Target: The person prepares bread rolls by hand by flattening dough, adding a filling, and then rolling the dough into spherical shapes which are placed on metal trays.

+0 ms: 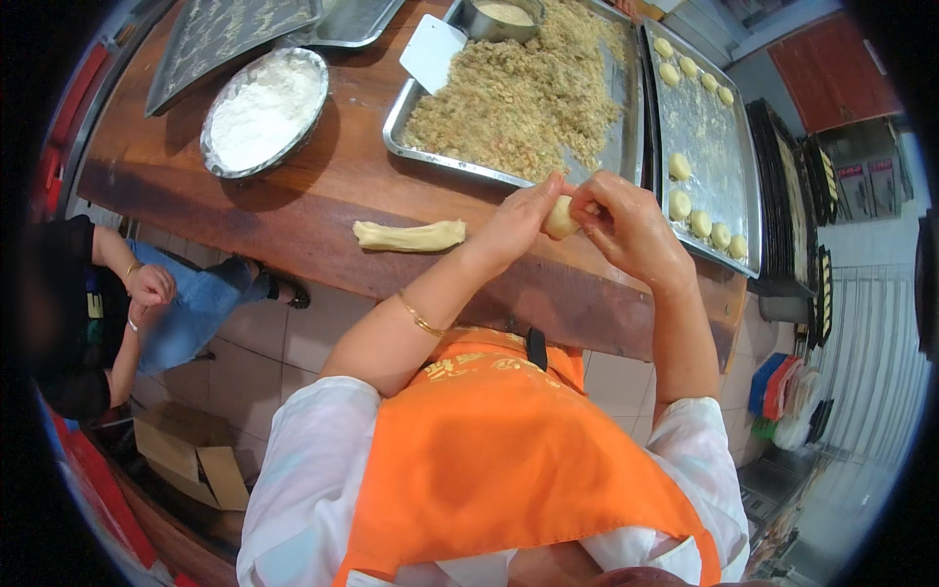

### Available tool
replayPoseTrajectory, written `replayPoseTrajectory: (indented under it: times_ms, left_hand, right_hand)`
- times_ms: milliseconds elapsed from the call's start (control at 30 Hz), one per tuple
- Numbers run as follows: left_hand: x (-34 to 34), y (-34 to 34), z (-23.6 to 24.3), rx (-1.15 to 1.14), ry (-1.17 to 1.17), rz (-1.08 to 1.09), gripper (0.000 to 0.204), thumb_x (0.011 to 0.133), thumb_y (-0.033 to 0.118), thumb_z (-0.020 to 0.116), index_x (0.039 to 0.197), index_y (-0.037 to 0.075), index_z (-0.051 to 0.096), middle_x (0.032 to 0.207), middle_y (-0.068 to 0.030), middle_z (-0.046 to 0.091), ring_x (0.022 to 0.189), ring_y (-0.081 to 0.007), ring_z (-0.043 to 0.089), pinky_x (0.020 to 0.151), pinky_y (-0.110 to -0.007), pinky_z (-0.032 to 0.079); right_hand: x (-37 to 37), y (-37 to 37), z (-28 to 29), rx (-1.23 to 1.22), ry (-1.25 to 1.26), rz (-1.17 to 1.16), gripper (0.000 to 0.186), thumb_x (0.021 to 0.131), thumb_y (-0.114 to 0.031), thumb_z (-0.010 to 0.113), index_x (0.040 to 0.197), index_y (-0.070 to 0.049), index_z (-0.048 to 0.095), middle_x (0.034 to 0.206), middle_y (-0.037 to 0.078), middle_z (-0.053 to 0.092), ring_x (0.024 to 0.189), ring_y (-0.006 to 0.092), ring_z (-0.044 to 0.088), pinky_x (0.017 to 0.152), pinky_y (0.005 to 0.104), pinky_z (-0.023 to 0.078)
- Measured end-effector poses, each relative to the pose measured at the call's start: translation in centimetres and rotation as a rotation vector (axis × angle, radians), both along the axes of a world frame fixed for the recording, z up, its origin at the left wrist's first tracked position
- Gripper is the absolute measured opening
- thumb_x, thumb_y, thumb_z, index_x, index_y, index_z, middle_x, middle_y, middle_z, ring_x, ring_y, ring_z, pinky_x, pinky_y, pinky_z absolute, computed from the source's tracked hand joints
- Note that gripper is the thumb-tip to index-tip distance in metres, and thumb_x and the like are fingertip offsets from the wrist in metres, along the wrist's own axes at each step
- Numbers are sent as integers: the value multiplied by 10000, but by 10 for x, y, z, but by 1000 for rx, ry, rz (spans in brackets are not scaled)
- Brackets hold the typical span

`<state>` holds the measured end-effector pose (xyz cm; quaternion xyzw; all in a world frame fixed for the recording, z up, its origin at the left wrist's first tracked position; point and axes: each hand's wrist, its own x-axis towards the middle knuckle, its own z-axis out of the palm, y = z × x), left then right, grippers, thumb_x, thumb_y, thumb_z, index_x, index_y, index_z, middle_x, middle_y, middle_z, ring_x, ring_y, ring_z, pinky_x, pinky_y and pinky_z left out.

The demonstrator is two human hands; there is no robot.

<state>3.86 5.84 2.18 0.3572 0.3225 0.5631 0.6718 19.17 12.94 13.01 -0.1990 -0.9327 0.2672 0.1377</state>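
My left hand (523,223) is closed around one side of a small pale dough ball (560,219), just over the near edge of the filling tray. On its other side the curled fingers of my right hand (629,227) press and pinch at the dough. What lies under my fingers is hidden. A short strip of dough (409,236) rests on the wooden table (323,210) to the left of my left wrist. Beyond my hands, a metal tray (460,170) holds a heap of crumbly brownish filling (528,93).
A white scraper (432,54) and a metal bowl (502,20) sit on the filling tray. At left stands a bowl of white flour (264,111), near dark trays (220,44). A tray at right (709,147) bears several dough pieces. Another person (127,303) is at far left, near a cardboard box (191,455).
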Motion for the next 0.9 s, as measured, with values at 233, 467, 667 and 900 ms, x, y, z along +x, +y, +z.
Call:
replayPoseTrajectory:
  times_ms: [233, 467, 667, 900]
  left_hand:
    - [7, -22, -20, 316, 731, -91, 404, 889, 181, 673, 1243, 21, 561, 1231, -129, 590, 1184, -263, 537, 1015, -389, 413]
    - [20, -34, -61, 521, 1200, 19, 467, 919, 213, 636, 1346, 55, 531, 1355, -152, 556, 1355, -317, 438, 1132, -422, 312]
    - [18, 11, -44, 248, 771, -156, 503, 1054, 359, 391, 1392, 3, 499, 1392, -162, 551, 1297, -263, 514, 1096, -356, 371]
    - [53, 40, -37, 448, 1377, -314, 505, 1028, 319, 401, 1471, 77, 404, 1436, -188, 484, 1310, -363, 459, 1085, -450, 344]
  right_hand:
    - [25, -20, -43, -140, -38, -78, 136, 783, 20, 670, 896, -20, 606, 821, 137, 587, 752, 334, 592, 676, 357, 488]
    - [76, -36, -134, 104, -50, -426, 137, 822, -71, 685, 952, -48, 650, 1039, 106, 636, 1046, 310, 592, 879, 413, 469]
    - [98, -60, -136, 133, 272, -691, 268, 805, -74, 697, 1069, -75, 653, 1290, 106, 585, 1166, 338, 532, 1006, 437, 405]
    - [128, -76, -149, 43, 391, -794, 186, 811, -35, 668, 995, -61, 673, 1228, 102, 624, 1125, 318, 556, 974, 409, 436]
